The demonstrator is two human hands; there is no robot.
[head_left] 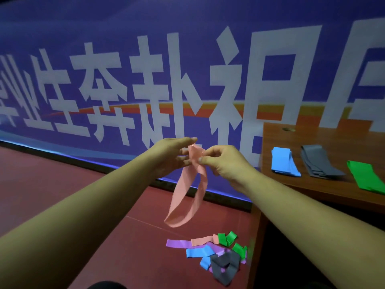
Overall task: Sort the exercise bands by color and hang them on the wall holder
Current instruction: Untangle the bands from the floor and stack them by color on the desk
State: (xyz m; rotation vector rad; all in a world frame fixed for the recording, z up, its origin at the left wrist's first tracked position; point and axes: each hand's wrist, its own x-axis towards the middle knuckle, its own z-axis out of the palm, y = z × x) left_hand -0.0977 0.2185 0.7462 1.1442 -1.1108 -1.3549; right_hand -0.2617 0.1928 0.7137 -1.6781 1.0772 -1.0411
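Note:
A pink exercise band [183,197] hangs as a loop in the air in front of me. My right hand [220,161] pinches its top end between thumb and fingers. My left hand [173,155] touches the same end with its fingers mostly straight. On the red floor below lies a mixed pile of bands [216,255] in purple, pink, blue, green and grey. On the wooden table at the right lie sorted bands: a blue stack [283,161], a grey stack [318,161] and a green band [366,177]. No wall holder is in view.
The wooden table [312,132] stands at the right, its front edge near my right forearm. A large blue banner [125,38] with white characters covers the wall ahead. Red floor [62,184] stretches to the left.

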